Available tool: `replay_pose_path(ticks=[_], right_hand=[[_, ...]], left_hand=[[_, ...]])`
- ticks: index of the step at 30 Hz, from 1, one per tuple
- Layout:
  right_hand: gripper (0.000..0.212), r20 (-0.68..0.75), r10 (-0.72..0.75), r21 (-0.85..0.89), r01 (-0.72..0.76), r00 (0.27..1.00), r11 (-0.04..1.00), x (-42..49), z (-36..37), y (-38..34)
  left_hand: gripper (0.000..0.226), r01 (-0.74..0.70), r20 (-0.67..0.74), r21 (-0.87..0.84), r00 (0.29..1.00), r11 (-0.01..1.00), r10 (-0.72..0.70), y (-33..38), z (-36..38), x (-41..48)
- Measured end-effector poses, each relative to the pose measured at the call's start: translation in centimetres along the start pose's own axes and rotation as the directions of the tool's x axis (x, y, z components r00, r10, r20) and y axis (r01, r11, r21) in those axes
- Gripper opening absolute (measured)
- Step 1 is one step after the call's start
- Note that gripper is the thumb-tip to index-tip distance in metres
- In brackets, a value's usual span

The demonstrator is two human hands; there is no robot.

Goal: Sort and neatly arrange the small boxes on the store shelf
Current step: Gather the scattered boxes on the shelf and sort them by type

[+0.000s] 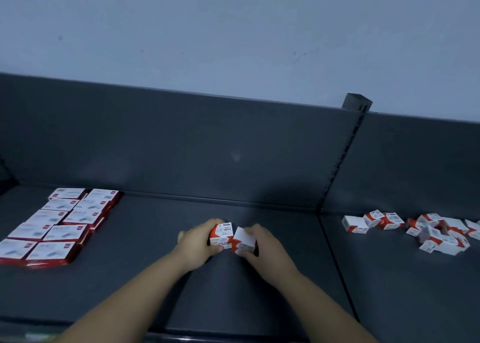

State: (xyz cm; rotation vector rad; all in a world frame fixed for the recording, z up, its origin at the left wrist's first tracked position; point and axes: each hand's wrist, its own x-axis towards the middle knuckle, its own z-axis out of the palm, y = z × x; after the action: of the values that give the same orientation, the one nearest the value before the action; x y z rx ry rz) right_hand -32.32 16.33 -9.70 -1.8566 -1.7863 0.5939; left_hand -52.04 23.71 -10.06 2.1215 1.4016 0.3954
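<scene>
Shelf (259, 290) holds ten flat boxes (59, 223); left hand (198, 242) and right hand (262, 246) each grip small boxes (224, 232).

We log, mid-shelf (155, 264), a red-and-white paper-clip box (222, 234) just beside a tilted box (243, 238) on its right. Loose pile (431, 229) lies jumbled at the right. Flat boxes (59, 223) sit in two neat rows at the left.

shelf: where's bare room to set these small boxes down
Bare shelf lies between the flat boxes on the left and the left hand, behind both hands up to the back panel, and between the right hand and the shelf seam. Crowded: the loose pile at far right. Both hands hold paper clip boxes.
</scene>
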Motion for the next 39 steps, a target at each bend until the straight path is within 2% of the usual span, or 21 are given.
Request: replay_pose_path(ticks=[6,15,18,20,23,29,34,39], right_hand=[[0.052,-0.062,0.057,-0.041,-0.060,0.996,0.997,2.2,0.9,-0.7],[0.058,-0.081,0.106,-0.192,-0.120,0.991,0.974,4.6,1.8,-0.9],[0.067,-0.060,0.086,-0.146,-0.094,0.994,0.985,4.1,1.8,-0.7],[0.075,-0.045,0.081,-0.057,-0.084,0.996,0.995,3.8,1.2,-0.6],[0.079,-0.042,0.090,0.029,-0.089,0.995,0.996,3.4,-0.2,-0.4],[0.070,-0.015,0.067,-0.346,-0.068,0.998,0.936,2.3,-3.9,1.7],[0.065,-0.024,0.103,-0.460,-0.103,0.994,0.882,0.8,-6.6,3.2],[0.065,-0.061,0.143,-0.469,-0.155,0.988,0.870,-1.1,-9.1,5.4]], left_hand=[[0.070,0.040,-0.135,0.090,0.990,0.995,-0.027,-0.5,0.0,1.2],[0.069,0.072,-0.173,0.125,0.984,0.990,-0.050,-0.4,0.3,3.2],[0.075,0.075,-0.152,0.177,0.987,0.981,-0.048,0.5,0.1,3.4],[0.080,0.051,-0.130,0.182,0.991,0.982,-0.028,1.5,-0.3,3.6],[0.079,-0.003,-0.134,0.182,0.991,0.983,0.027,2.7,-0.7,4.0],[0.068,-0.176,-0.058,0.308,0.977,0.935,0.203,4.9,0.0,4.4],[0.065,-0.283,-0.018,0.335,0.952,0.899,0.306,8.1,1.6,4.3],[0.067,-0.337,0.047,0.357,0.938,0.871,0.344,11.9,3.3,4.4]])
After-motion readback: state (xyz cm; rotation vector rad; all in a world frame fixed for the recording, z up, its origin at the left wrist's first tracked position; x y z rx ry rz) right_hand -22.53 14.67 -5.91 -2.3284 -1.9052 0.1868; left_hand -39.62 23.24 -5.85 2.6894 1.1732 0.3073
